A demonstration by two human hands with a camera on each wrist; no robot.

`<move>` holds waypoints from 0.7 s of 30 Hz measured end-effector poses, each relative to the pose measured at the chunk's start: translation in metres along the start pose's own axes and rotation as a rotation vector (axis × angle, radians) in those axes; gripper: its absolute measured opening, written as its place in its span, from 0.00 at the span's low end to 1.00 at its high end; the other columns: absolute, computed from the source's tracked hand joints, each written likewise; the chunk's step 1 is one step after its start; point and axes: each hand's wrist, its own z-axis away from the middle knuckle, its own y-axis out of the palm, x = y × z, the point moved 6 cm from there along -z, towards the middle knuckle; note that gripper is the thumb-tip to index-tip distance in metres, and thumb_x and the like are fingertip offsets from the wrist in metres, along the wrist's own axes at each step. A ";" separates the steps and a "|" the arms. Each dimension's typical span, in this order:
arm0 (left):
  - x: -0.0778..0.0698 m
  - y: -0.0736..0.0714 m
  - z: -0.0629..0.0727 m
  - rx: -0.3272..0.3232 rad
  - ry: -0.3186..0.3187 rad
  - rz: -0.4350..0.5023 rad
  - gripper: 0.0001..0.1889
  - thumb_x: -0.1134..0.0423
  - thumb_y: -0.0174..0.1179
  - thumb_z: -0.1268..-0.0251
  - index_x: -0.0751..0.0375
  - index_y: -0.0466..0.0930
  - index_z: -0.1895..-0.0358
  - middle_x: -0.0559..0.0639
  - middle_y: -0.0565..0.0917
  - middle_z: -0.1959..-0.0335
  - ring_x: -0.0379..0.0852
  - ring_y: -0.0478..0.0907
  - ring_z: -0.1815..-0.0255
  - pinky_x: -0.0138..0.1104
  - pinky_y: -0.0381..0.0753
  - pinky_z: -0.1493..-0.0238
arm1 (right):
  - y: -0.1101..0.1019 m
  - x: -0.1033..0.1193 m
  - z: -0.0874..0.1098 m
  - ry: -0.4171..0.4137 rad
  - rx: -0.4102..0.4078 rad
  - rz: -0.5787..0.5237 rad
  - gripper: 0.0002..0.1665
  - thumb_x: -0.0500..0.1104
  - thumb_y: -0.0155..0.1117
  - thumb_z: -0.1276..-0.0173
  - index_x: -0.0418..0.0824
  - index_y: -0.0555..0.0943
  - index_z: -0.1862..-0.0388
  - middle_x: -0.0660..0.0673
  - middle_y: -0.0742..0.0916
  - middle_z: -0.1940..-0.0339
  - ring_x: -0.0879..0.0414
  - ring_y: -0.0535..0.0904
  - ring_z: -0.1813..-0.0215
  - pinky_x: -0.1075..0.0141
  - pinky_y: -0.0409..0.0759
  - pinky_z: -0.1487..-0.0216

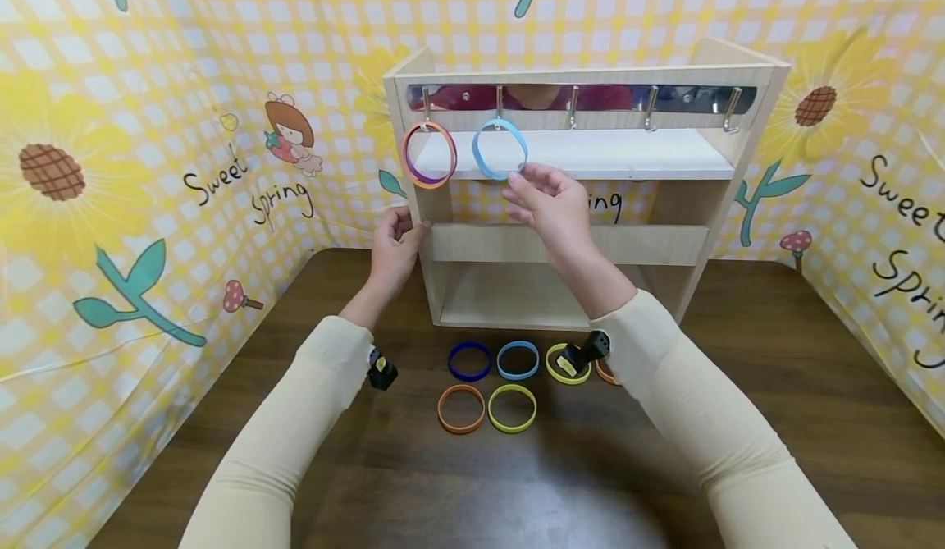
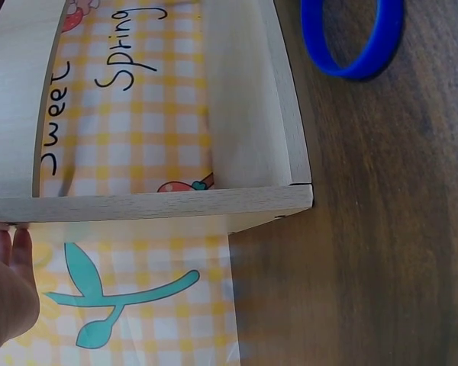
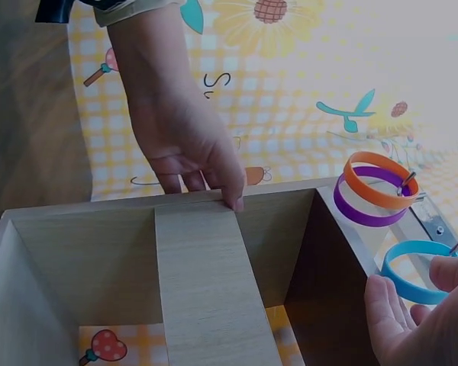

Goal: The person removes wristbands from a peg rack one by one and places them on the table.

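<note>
Dark brown wood-grain table (image 1: 413,483), yellow-checked floral cloth walls (image 1: 347,7); on table 1 dark-blue rubbery ring (image 1: 470,377), 1 light-blue rubbery ring (image 1: 518,377), 2 yellow rings (image 1: 513,430), 2 orange rings (image 1: 461,430), right one mostly hidden. Pale wooden rack (image 1: 509,243) has 5 metal hooks (image 1: 573,107), leftmost carrying 1 orange hung ring (image 3: 385,202), 1 purple ring (image 3: 370,219). Right hand (image 1: 555,204) pinches another light-blue ring (image 3: 408,291) at second hook from left; left hand (image 1: 394,245) grips rack's left panel (image 2: 160,206).

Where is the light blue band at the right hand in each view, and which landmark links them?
Head: light blue band upper middle, by the second hook from the left.
Left wrist: not in it; only a dark blue band shows, top right.
Right wrist: light blue band lower right, at the right hand.
Shared landmark: left hand against the wooden shelf; left of centre, lower left and upper middle, in that order.
</note>
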 end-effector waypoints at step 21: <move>0.001 0.000 0.000 -0.003 0.003 -0.010 0.17 0.74 0.57 0.36 0.79 0.71 0.46 0.49 0.78 0.60 0.41 0.76 0.56 0.30 0.76 0.57 | 0.004 0.008 -0.006 -0.009 -0.041 -0.116 0.10 0.37 0.63 0.32 0.32 0.77 0.55 0.38 0.84 0.59 0.51 0.85 0.61 0.62 0.83 0.57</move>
